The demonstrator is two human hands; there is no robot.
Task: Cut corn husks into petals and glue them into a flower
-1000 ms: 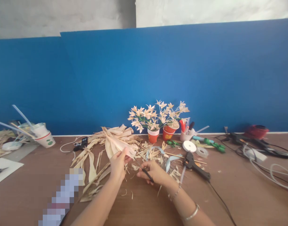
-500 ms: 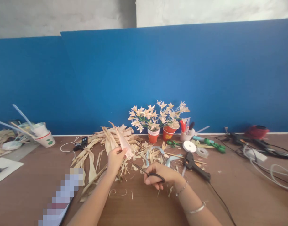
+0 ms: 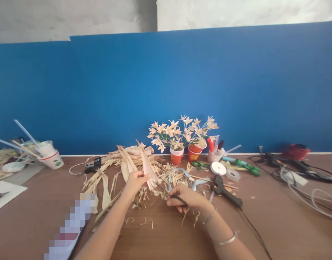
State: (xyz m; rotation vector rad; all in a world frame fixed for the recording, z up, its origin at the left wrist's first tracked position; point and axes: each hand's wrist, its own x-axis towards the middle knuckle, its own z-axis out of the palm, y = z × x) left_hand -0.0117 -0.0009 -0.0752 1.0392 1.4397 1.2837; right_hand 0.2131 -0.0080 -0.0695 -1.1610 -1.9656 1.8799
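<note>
A pale pinkish piece of husk (image 3: pixel 148 167) is pinched upright between the thumb and fingers of my left hand (image 3: pixel 136 185). My right hand (image 3: pixel 184 198) is wrapped round the dark handles of a pair of scissors (image 3: pixel 179 199). The blades point up and left, with their tips at the lower right edge of the husk. Dry husk strips (image 3: pixel 107 187) lie in a heap behind and left of my left hand. Small curled scraps (image 3: pixel 129 221) are scattered on the brown table (image 3: pixel 155 238) near my wrists.
Pale husk flowers stand in red paper cups (image 3: pixel 177 157) at the back. Right of my right hand lie a glue gun (image 3: pixel 227 192), a white spool (image 3: pixel 218 168) and a tape roll (image 3: pixel 233 175). Cables (image 3: pixel 313 198) spread at the far right. A white cup (image 3: pixel 52 159) stands left.
My left hand has moved slightly right with the husk, which now stands more upright. The scissors have shifted a little, and their tips now meet the husk's lower edge.
</note>
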